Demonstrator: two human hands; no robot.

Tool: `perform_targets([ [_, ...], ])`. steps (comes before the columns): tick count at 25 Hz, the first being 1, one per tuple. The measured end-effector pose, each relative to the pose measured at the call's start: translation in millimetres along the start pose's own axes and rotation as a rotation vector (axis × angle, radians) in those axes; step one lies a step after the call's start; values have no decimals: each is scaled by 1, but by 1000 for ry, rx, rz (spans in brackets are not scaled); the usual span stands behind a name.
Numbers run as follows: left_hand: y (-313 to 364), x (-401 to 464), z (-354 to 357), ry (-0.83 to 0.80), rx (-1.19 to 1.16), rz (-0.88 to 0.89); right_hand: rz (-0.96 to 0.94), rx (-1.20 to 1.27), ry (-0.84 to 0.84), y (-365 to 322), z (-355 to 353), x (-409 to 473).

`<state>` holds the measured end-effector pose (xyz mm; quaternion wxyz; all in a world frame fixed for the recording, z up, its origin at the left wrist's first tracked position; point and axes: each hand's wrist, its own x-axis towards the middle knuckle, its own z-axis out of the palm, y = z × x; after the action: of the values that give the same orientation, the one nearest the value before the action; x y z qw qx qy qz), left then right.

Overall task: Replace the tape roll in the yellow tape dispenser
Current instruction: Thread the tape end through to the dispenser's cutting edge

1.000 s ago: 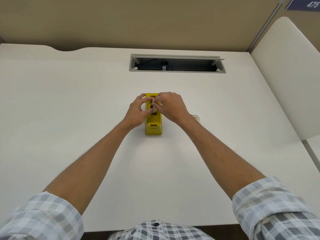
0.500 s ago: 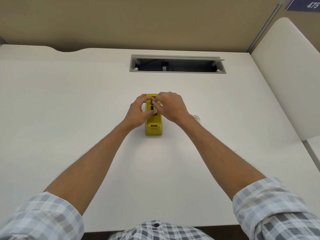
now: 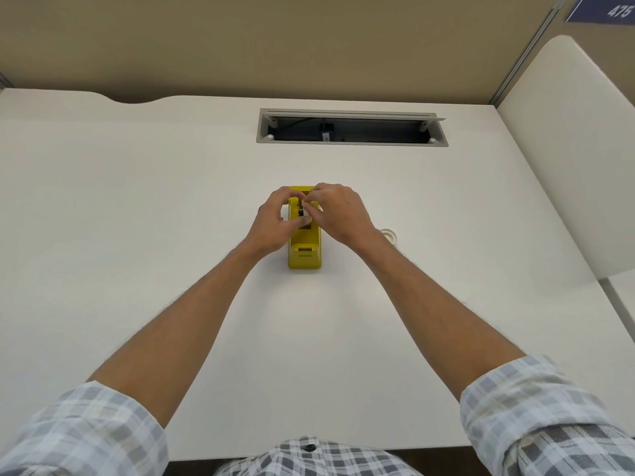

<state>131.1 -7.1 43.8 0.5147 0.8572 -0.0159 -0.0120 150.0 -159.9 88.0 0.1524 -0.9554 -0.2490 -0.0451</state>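
A yellow tape dispenser (image 3: 305, 250), a glossy plastic block with rounded corners, stands at the middle of a white surface (image 3: 137, 218), its blunt near end pointing toward the person. Both hands meet over its far half. The left hand (image 3: 275, 223) curls at the dispenser's left side, thumb and fingers bent round toward the open slot on top; the right hand (image 3: 340, 211) comes in from the right, its fingertips pinched together over a small dark part in that slot. The part is too small to tell whether it is the roll's hub or the tape itself. So the left grip is wrapped at the dispenser's body, and the right grip is closed on something in the slot.

Just right of the right wrist, a pale ring-shaped tape roll (image 3: 389, 234) lies flat, partly hidden. Smooth matte surface spreads wide on every side, well apart from the edges. At the far side a long grey-framed cable slot (image 3: 350, 127) is cut in, before a tan partition (image 3: 275, 42). A white rounded divider (image 3: 567, 149) bounds the right. Rolled plaid sleeves (image 3: 536, 417) frame the near edge.
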Motion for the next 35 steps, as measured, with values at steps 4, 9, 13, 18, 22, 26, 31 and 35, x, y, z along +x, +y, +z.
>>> perform_targets([
  [4,0,-1,1,3,2,7,42,-7,-12,2,0,3],
  [9,-2,-1,1,18,-2,13,39,18,-18,1,0,2],
  [13,-2,-1,4,27,-12,-41,43,39,-30,3,0,2],
  [18,-4,0,2,1,-38,-34,44,64,31,5,-1,-1],
  [22,-4,0,-1,-12,-36,4,53,67,108,7,1,0],
  [26,-4,-1,1,6,-22,-2,96,89,65,10,4,3],
  [31,-6,0,1,-12,-9,-25,71,146,66,14,6,1],
  [35,-7,0,-2,-17,-54,-54,65,149,66,14,6,-1],
])
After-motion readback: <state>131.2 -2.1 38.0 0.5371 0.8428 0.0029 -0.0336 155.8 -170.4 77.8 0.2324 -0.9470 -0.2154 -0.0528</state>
